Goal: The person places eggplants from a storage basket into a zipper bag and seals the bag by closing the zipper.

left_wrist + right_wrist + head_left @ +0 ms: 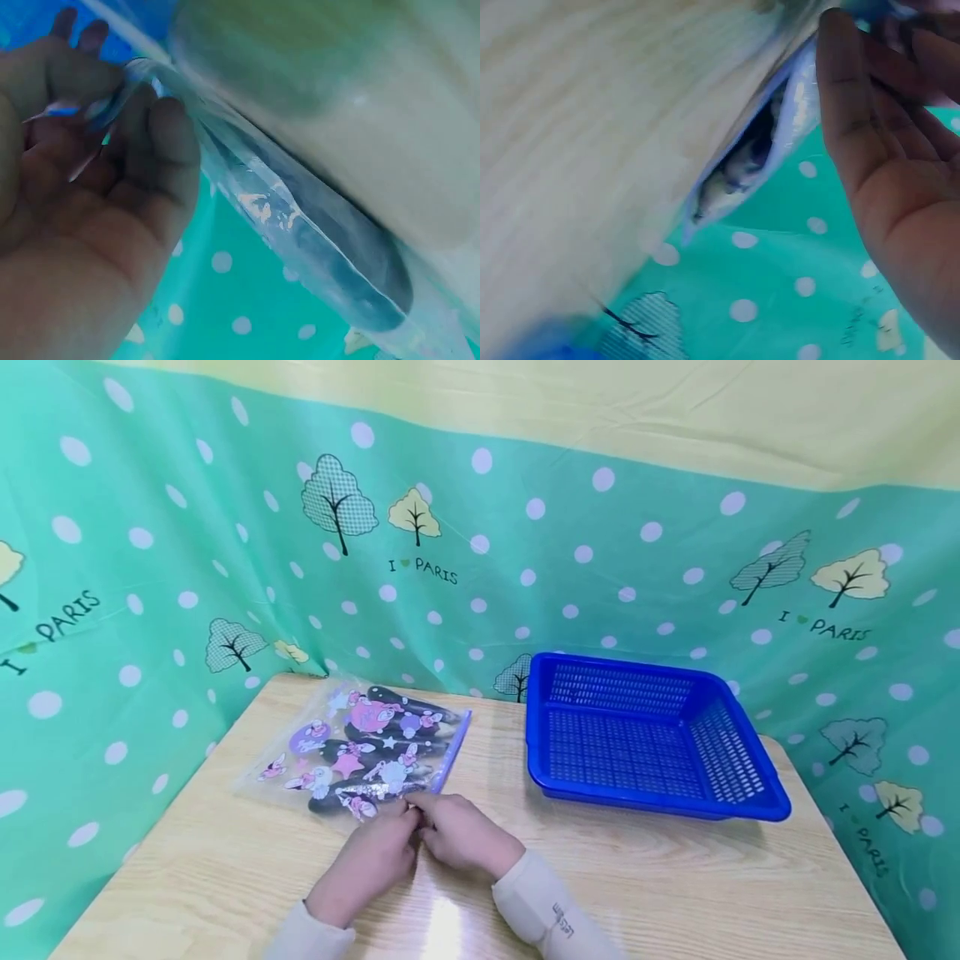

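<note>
A clear plastic zip bag printed with pink cartoon figures and stars lies flat at the left of the table. Inside it are several long dark eggplants, their stem ends toward the purple zip edge. My left hand pinches the bag at the near corner of that edge. Beside it, touching it, my right hand grips the same corner. In the right wrist view the bag's mouth gapes beyond my right fingers. An eggplant shows through the plastic in the left wrist view.
A blue perforated basket stands at the back right of the wooden table. Behind and on both sides hangs a green dotted cloth printed with trees.
</note>
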The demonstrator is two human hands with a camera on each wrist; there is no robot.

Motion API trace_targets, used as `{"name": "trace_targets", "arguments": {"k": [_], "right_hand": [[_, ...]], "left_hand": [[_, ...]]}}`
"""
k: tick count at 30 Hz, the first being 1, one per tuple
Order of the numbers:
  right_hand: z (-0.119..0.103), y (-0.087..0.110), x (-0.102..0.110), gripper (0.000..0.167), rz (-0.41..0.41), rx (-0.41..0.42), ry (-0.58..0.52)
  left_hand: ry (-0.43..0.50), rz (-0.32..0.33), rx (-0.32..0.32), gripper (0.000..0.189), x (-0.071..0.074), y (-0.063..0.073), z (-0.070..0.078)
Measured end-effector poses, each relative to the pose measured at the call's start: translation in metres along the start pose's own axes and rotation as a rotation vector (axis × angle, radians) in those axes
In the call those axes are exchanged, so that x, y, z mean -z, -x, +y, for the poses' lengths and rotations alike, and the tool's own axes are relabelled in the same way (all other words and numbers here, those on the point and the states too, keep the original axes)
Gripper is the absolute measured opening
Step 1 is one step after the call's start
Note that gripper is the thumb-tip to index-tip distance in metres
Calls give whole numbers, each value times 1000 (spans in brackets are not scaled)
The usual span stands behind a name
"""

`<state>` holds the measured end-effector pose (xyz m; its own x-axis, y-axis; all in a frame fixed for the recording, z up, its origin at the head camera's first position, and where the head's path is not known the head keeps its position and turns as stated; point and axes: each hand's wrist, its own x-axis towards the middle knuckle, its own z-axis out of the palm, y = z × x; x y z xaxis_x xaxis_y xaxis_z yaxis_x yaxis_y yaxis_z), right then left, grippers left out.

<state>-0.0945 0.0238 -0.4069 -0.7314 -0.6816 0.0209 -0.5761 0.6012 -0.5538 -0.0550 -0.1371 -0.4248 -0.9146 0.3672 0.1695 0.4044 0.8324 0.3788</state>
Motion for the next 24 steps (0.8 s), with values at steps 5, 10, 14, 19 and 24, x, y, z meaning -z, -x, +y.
{"name": "trace_targets", "arguments": {"k": [5, 10, 14, 19, 24], "right_hand": [[9, -11, 2, 46, 83, -51, -159], [10, -25, 5, 23, 307, -47, -211], [13, -30, 5, 16, 453, -47, -253], [17, -31, 8, 15, 496, -72, -338], [17, -35, 6, 18, 511, -66, -459]], "left_hand": [[70, 92, 3, 32, 24, -14, -7], [182, 219, 11, 27, 45, -28, -12], [227, 262, 78, 13, 48, -33, -17], [268, 283, 70, 4, 45, -34, -26], [342, 403, -5, 7, 41, -37, -33]]}}
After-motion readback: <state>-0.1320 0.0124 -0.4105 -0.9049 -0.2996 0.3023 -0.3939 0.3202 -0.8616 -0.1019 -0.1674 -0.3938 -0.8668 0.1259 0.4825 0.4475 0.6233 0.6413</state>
